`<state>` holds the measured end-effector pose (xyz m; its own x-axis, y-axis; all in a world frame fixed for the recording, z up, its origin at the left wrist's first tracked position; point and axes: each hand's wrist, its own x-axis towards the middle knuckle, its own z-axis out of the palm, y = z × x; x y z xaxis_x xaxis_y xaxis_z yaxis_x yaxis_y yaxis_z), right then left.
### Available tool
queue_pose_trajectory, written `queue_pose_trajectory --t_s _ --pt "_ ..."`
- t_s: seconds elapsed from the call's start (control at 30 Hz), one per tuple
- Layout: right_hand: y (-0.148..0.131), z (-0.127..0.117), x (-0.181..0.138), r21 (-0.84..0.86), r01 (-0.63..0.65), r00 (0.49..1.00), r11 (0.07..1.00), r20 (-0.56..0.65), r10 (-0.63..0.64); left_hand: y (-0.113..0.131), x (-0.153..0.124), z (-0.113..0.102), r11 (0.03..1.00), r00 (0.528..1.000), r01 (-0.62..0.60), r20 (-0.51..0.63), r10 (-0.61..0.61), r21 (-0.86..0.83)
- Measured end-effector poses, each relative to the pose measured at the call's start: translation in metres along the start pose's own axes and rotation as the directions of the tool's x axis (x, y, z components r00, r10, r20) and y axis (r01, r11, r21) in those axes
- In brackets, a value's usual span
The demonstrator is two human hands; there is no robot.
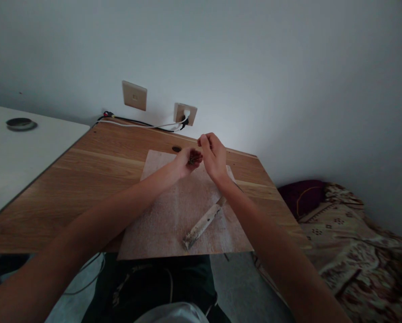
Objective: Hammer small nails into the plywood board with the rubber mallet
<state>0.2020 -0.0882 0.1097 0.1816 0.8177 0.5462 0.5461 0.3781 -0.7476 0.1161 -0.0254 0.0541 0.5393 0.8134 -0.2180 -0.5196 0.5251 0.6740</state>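
Both arms are out over the sheet [174, 215] on the desk [96, 179], and the action is up at the sheet's far edge. The left grip [187, 162] is cupped, palm up, clenched loosely round some small dark bits [192, 159], too small and dim to say what they are. The right grip [216, 157] hovers just beside it, touching or nearly so, fingertips drawn together above the bits; whether they pinch anything, I cannot tell. On the sheet's near right part a pale stick [202, 226] lies slantwise, no hand on it, its far end hidden under the right forearm. My reading: bits are in hand, the stick lies idle, and nothing else is laid out on the sheet, so this looks like work in the middle rather than finished. Beyond the sheet a plug [186, 113] sits in the wall with a cable [136, 123] trailing left. Right of the sheet, past the desk, there is a patterned bed cover [349, 237].
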Motion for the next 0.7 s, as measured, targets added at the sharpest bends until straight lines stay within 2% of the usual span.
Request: queue_pose_trajectory --t_s 0.07,0.13,0.17,0.23,0.3,0.37,0.43,0.5,0.6,0.7 --pt "0.004 -0.008 -0.002 0.035 -0.010 0.999 0.999 -0.031 0.011 0.000 -0.001 -0.003 0.987 0.997 0.067 0.037 -0.073 0.144" --pt "0.008 -0.018 -0.006 0.087 -0.053 0.997 0.995 -0.046 0.057 0.002 -0.004 -0.004 0.912 0.986 0.053 0.124 -0.113 0.408" --pt "0.009 -0.024 -0.011 0.109 -0.084 0.995 0.990 -0.048 0.090 0.003 -0.007 -0.005 0.810 0.976 -0.008 0.181 -0.121 0.586" --pt "0.010 -0.036 -0.023 0.130 -0.145 0.988 0.981 -0.025 0.150 0.008 -0.013 -0.005 0.473 0.944 -0.213 0.305 -0.127 0.855" --pt "0.009 -0.049 -0.040 0.114 -0.191 0.981 0.975 0.036 0.188 0.013 -0.019 -0.005 0.165 0.904 -0.375 0.399 -0.153 0.912" --pt "0.007 -0.062 -0.062 0.062 -0.223 0.972 0.973 0.092 0.217 0.017 -0.025 -0.005 -0.013 0.872 -0.458 0.447 -0.202 0.889" --pt "0.005 -0.075 -0.086 -0.012 -0.239 0.969 0.971 0.063 0.239 0.020 -0.028 -0.005 -0.102 0.853 -0.494 0.459 -0.247 0.863" --pt "0.008 -0.088 -0.109 -0.069 -0.260 0.964 0.963 -0.076 0.254 0.022 -0.030 -0.006 -0.141 0.840 -0.519 0.472 -0.268 0.843" --pt "0.020 -0.107 -0.139 -0.084 -0.307 0.911 0.948 -0.316 0.267 0.023 -0.030 -0.007 -0.121 0.817 -0.550 0.503 -0.281 0.826" --pt "0.036 -0.123 -0.162 -0.120 -0.404 0.862 0.907 -0.381 0.333 0.024 -0.031 -0.008 -0.125 0.807 -0.566 0.518 -0.284 0.815"
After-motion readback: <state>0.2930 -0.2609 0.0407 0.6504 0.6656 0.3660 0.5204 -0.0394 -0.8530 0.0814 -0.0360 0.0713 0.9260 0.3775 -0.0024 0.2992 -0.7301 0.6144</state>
